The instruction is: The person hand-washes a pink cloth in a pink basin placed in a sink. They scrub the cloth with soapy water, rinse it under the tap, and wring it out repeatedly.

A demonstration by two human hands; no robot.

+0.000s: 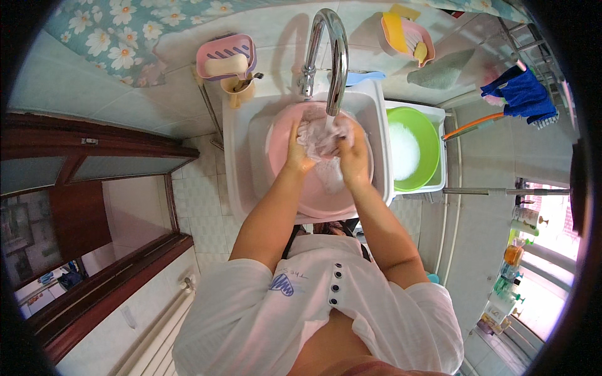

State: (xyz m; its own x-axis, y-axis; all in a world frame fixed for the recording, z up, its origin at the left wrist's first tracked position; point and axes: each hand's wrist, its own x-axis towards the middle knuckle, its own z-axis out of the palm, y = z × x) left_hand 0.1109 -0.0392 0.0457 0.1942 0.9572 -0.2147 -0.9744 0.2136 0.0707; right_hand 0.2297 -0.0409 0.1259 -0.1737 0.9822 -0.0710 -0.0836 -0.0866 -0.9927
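Observation:
Both my hands hold a wet, bunched pale pinkish cloth [324, 136] beneath the chrome faucet [336, 66], and water runs from its spout onto the fabric. My left hand [298, 149] grips the cloth's left side, its thumb side upward. On the right side, my right hand [353, 157] has its fingers curled into the folds. Below them is a pink plastic basin [282, 188] with water and some suds, set inside a white sink [240, 174]. The fingertips are partly hidden by the cloth.
A green basin [430, 155] of white foam stands right of the sink. Behind the sink are a pink soap dish [207, 58] with soap, a yellow cup [233, 99] and a light-blue plastic object [367, 77]. Another wall dish [425, 35] holds a yellow sponge. Bottles [512, 256] line the right windowsill.

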